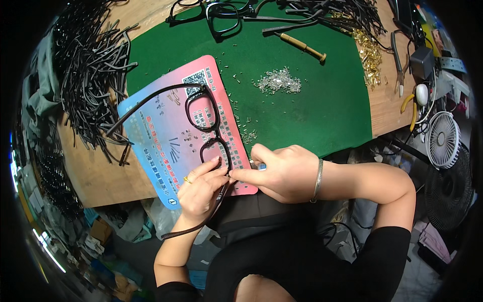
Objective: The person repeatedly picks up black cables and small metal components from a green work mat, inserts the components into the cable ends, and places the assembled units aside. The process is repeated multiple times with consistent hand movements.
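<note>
A black eyeglass frame (pixel 217 113) is held over a pink-and-blue printed mat (pixel 146 143), with one temple stretching to the far left and the other running down past my left wrist. My left hand (pixel 198 194), a ring on one finger, is closed around the near rim and its hinge corner. Coming from the right, my right hand (pixel 284 173) is closed, and its fingertip meets that same corner. A small blue piece (pixel 261 166) shows between its thumb and curled fingers; the rest of it is hidden. Tiny metal parts (pixel 190 135) lie on the printed mat.
On the green mat (pixel 327 110) lie a pile of small silvery screws (pixel 280 82) and a brass-coloured screwdriver (pixel 302 46). More glasses frames (pixel 224 20) lie at the back. Loose dark temples (pixel 100 75) heap at left, gold-coloured pieces (pixel 370 58) at right. A white fan (pixel 443 140) stands beyond.
</note>
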{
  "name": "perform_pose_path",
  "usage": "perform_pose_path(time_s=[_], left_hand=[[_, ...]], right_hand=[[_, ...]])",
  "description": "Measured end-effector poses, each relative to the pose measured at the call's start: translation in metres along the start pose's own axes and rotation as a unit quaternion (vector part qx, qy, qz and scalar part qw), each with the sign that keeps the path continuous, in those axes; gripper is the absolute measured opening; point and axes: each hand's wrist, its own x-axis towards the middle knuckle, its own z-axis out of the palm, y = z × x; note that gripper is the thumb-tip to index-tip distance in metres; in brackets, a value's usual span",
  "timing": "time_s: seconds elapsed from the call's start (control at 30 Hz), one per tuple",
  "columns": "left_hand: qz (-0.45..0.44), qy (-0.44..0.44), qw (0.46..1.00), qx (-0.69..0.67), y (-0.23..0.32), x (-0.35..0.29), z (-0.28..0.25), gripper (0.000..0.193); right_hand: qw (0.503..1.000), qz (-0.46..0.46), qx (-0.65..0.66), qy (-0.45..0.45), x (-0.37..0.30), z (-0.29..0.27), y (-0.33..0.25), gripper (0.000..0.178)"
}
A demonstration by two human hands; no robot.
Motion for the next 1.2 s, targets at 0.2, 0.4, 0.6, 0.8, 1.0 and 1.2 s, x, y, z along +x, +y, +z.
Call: perform_pose_path(time_s=[0.2, 0.4, 0.6, 0.8, 1.0, 1.2], left_hand=[[0.003, 0.020, 0.999, -0.029, -0.005, -0.005, 0.005, 0.015], [-0.004, 0.039, 0.999, -0.029, -0.003, -0.007, 0.006, 0.014], [-0.010, 0.051, 0.998, -0.029, 0.000, -0.007, 0.008, 0.013], [-0.012, 0.055, 0.998, -0.034, -0.003, -0.009, 0.009, 0.012], [-0.015, 0.046, 0.998, -0.042, -0.005, -0.010, 0.009, 0.012], [-0.021, 0.047, 0.997, -0.053, -0.006, -0.012, 0.011, 0.013]], right_hand=[[1.000, 0.008, -0.014, -0.025, 0.002, -0.001, -0.001, 0.035], [0.998, 0.001, -0.060, -0.004, 0.002, 0.002, -0.005, 0.030], [0.983, -0.020, -0.177, 0.041, 0.001, 0.010, -0.011, 0.031], [0.982, -0.030, -0.181, 0.035, 0.005, 0.008, -0.008, 0.035], [0.985, -0.026, -0.170, -0.004, 0.009, 0.005, -0.007, 0.030], [0.991, -0.024, -0.131, -0.018, 0.013, 0.003, -0.004, 0.024]])
